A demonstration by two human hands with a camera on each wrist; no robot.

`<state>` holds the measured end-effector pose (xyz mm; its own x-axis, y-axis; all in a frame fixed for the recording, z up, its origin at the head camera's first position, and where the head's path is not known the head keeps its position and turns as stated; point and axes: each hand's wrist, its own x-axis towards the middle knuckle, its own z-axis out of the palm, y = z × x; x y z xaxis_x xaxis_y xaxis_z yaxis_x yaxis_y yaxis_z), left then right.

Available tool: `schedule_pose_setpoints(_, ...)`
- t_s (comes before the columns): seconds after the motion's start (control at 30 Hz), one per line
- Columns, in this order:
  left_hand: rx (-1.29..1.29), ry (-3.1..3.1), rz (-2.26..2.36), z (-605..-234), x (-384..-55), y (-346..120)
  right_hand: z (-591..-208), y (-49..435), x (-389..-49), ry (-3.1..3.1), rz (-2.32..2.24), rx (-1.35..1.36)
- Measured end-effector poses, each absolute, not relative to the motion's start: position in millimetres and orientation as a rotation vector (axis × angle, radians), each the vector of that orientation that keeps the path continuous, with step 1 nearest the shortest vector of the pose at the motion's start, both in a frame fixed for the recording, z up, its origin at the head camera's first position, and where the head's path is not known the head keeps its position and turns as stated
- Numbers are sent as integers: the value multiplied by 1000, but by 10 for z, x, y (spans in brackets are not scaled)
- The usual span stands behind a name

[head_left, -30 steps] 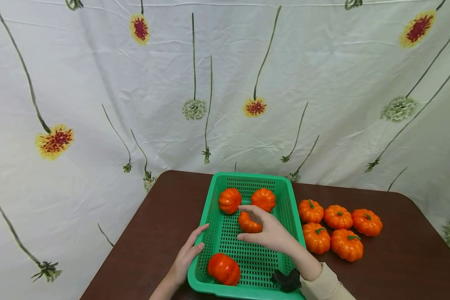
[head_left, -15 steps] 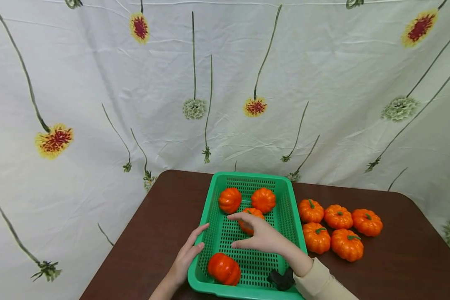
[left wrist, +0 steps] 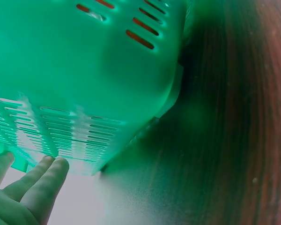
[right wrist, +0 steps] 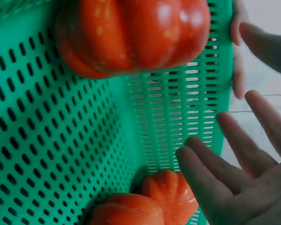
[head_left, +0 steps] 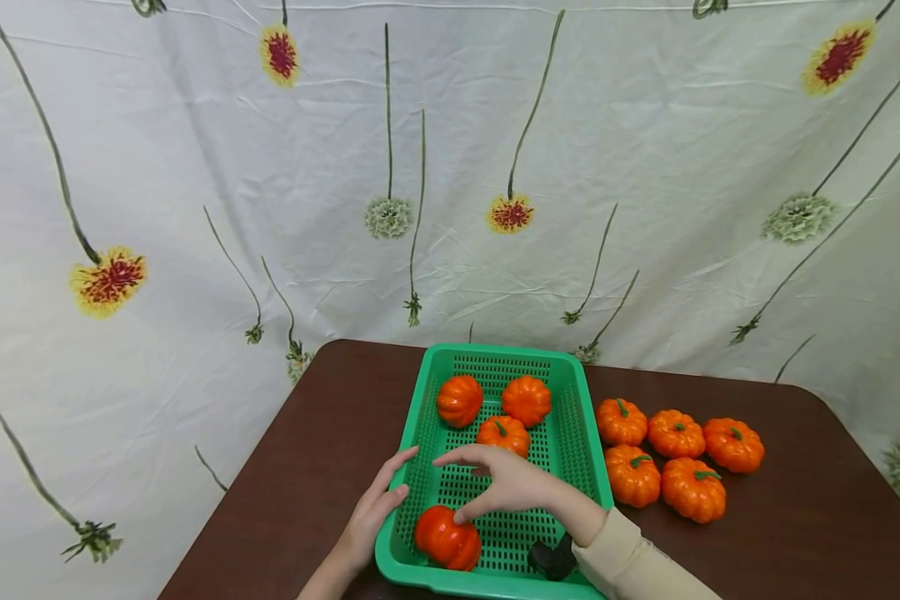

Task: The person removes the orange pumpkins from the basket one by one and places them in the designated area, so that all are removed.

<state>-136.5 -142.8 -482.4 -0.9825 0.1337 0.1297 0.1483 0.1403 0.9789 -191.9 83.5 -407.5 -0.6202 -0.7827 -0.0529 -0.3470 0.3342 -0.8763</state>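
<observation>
A green plastic basket [head_left: 592, 433] holds several orange pumpkins. My left hand [head_left: 367, 517] rests against its left rim with fingers extended; in the left wrist view those fingers [left wrist: 44, 185] lie along the slotted outer wall. Inside the basket, my right hand [head_left: 506, 482] hovers with thumb and fingers spread and nothing between them. Just below its thumb lies the near pumpkin [head_left: 447, 540], redder than the others; in the right wrist view there is a gap between hand and pumpkin [right wrist: 136, 35]. Behind the hand sits a stemmed pumpkin [head_left: 504, 435], partly covered.
Two more pumpkins, a left one [head_left: 460, 401] and a right one [head_left: 527, 400], lie at the basket's far end. Several stemmed pumpkins [head_left: 677, 433] stand on the dark brown table [head_left: 795, 500] to the right. A flowered cloth [head_left: 330, 167] hangs behind.
My right hand has moved from above the middle pumpkin toward the near-left pumpkin, leaving the middle one more visible. The left hand and the pumpkins stay where they were.
</observation>
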Motion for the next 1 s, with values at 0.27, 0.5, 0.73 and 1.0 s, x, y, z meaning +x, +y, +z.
schedule_pose_setpoints(0.27,-304,-2370,-2022,-4829,-1368,-1437,-4113,799,-1931,2034,-1180,-1014)
schedule_pose_setpoints(0.5,-286,-2368,-2038,-4827,-1368,-1427,-4154,786,-1947,1937,-1149,-1055)
schedule_pose_setpoints(0.73,-292,-2374,-2015,-4830,-1368,-1428,-4211,771,-1978,1868,-1118,-1084)
schedule_pose_setpoints(1.0,-307,-2383,-1998,-4828,-1367,-1432,-4239,764,-1995,1792,-1081,-1112)
